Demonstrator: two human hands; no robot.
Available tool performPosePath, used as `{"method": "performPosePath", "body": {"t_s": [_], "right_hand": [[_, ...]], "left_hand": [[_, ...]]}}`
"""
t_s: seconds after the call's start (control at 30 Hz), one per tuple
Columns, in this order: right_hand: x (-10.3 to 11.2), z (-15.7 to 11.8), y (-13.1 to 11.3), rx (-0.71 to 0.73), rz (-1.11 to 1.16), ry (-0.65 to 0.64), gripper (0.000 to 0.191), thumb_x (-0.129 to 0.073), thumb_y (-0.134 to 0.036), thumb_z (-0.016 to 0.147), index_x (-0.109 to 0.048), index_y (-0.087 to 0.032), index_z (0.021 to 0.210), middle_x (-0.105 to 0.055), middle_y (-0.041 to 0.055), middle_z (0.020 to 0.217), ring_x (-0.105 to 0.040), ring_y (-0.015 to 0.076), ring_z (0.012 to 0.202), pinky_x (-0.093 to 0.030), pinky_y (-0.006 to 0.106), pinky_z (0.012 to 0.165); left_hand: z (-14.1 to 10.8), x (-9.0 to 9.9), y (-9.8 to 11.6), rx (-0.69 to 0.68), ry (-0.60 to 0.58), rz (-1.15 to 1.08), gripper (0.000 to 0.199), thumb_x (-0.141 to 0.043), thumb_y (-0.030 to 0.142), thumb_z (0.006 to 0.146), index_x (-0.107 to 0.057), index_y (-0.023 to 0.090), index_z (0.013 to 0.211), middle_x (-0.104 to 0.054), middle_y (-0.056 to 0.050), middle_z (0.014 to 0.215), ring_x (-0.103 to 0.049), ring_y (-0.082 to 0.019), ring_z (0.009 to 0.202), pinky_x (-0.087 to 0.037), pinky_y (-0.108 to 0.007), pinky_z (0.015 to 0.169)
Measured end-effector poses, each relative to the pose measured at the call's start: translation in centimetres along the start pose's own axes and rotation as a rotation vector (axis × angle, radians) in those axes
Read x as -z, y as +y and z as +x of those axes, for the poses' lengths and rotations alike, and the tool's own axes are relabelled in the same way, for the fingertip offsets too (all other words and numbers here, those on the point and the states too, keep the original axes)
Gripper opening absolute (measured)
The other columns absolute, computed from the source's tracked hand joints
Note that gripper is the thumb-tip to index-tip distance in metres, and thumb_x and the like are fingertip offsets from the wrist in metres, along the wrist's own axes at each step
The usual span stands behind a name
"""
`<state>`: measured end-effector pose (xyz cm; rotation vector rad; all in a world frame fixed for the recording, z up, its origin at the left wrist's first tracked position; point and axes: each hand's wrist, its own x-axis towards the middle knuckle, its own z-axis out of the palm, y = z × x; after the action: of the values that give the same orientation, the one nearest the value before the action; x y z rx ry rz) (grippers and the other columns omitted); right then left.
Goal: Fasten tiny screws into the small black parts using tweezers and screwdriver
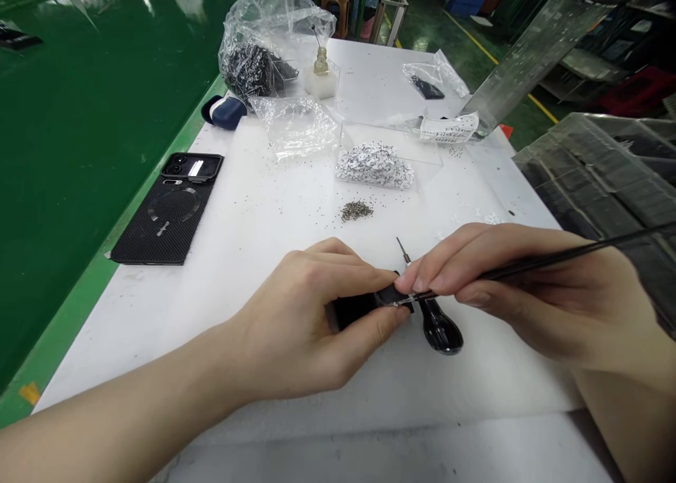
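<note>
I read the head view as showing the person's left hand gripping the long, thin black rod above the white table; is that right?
Not quite: the head view shows the right hand, not the left hand, gripping the long, thin black rod above the white table.

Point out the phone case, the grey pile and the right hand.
Phone case [174,205], head view, ring on its back.
Grey pile [356,210], head view, its middle.
Right hand [507,279], head view, back of the hand.
</note>
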<state>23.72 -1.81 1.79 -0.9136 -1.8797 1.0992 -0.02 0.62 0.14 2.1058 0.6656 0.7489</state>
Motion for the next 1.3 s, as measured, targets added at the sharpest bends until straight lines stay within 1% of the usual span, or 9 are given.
{"method": "performPosePath", "body": {"t_s": [0.1, 0.33, 0.53, 0.63, 0.77, 0.93, 1.1, 1.2, 1.3], "right_hand": [[0.0, 0.0, 0.1, 0.007, -0.002, -0.005, 0.025, -0.067, -0.01, 0.092, -0.077, -0.029, 0.106, -0.078, 0.004, 0.101, -0.075, 0.0226, 0.099, -0.063, 0.036, 0.088], [0.0, 0.1, 0.2, 0.001, 0.011, -0.008, 0.026, -0.068, -0.007, 0.091, -0.077, -0.028, 0.105, -0.078, 0.0035, 0.102, -0.075, 0.0209, 0.099, -0.063, 0.033, 0.089], [0.2, 0.4, -0.3, 0.02, 0.003, -0.057, 0.023, -0.069, -0.013, 0.092, -0.079, -0.029, 0.106, -0.08, 0.0052, 0.098, -0.076, 0.0226, 0.099, -0.065, 0.035, 0.088], [0.2, 0.4, 0.1, 0.038, 0.049, -0.038, 0.023, -0.068, -0.012, 0.092, -0.079, -0.027, 0.106, -0.079, 0.0053, 0.099, -0.076, 0.0227, 0.098, -0.065, 0.036, 0.087], [0.2, 0.3, 0.7, 0.043, 0.131, -0.03, 0.025, -0.065, -0.01, 0.094, -0.077, -0.027, 0.108, -0.078, 0.0052, 0.101, -0.075, 0.0237, 0.099, -0.064, 0.041, 0.088], [0.1, 0.3, 0.9, 0.061, 0.116, -0.04, 0.026, -0.066, -0.009, 0.092, -0.078, -0.026, 0.108, -0.079, 0.0056, 0.101, -0.075, 0.0234, 0.1, -0.064, 0.04, 0.089], [0.1, 0.3, 0.8, 0.073, 0.107, -0.041, 0.026, -0.066, -0.008, 0.092, -0.078, -0.025, 0.108, -0.079, 0.0056, 0.102, -0.075, 0.0229, 0.1, -0.064, 0.04, 0.089], [0.1, 0.2, 0.8, 0.066, 0.091, -0.038, 0.026, -0.065, -0.009, 0.093, -0.077, -0.026, 0.109, -0.078, 0.0053, 0.101, -0.075, 0.0229, 0.1, -0.064, 0.04, 0.089], [0.2, 0.2, 0.8, 0.052, 0.077, -0.038, 0.026, -0.065, -0.01, 0.093, -0.077, -0.027, 0.108, -0.078, 0.0053, 0.102, -0.075, 0.0231, 0.1, -0.064, 0.039, 0.088]], "left_hand": [[0.0, 0.0, 0.0, 0.0, -0.003, 0.003, 0.022, -0.06, 0.022, 0.095, -0.072, 0.019, 0.078, -0.072, -0.003, 0.069, -0.069, -0.018, 0.071, -0.058, -0.032, 0.079], [0.0, 0.0, 0.0, 0.0, -0.004, 0.005, 0.022, -0.06, 0.022, 0.095, -0.071, 0.018, 0.077, -0.072, -0.003, 0.069, -0.069, -0.018, 0.072, -0.057, -0.032, 0.08], [0.0, 0.1, 0.0, -0.001, -0.012, -0.001, 0.022, -0.061, 0.023, 0.096, -0.071, 0.018, 0.077, -0.071, -0.003, 0.068, -0.069, -0.018, 0.073, -0.057, -0.032, 0.079], [0.0, 0.0, 0.0, 0.001, -0.013, -0.008, 0.02, -0.061, 0.023, 0.095, -0.071, 0.017, 0.078, -0.069, -0.003, 0.067, -0.069, -0.018, 0.073, -0.057, -0.032, 0.078], [-0.1, -0.1, 0.0, 0.022, -0.004, 0.0, 0.019, -0.062, 0.023, 0.095, -0.072, 0.017, 0.08, -0.068, -0.002, 0.066, -0.068, -0.018, 0.074, -0.057, -0.031, 0.077], [-0.2, -0.1, 0.1, 0.024, 0.0, -0.007, 0.016, -0.063, 0.024, 0.095, -0.074, 0.018, 0.085, -0.067, -0.002, 0.066, -0.067, -0.018, 0.074, -0.056, -0.03, 0.073], [-0.1, -0.1, 0.0, 0.011, -0.007, -0.009, 0.015, -0.062, 0.021, 0.095, -0.075, 0.015, 0.089, -0.067, -0.002, 0.067, -0.067, -0.018, 0.075, -0.055, -0.031, 0.076], [-0.1, -0.1, 0.0, 0.018, -0.005, -0.013, 0.015, -0.062, 0.021, 0.096, -0.075, 0.016, 0.092, -0.069, -0.002, 0.07, -0.067, -0.018, 0.074, -0.055, -0.032, 0.077], [-0.2, -0.1, 0.0, 0.024, -0.004, -0.013, 0.015, -0.063, 0.022, 0.095, -0.075, 0.016, 0.09, -0.069, -0.002, 0.069, -0.066, -0.018, 0.073, -0.055, -0.033, 0.077]]}}
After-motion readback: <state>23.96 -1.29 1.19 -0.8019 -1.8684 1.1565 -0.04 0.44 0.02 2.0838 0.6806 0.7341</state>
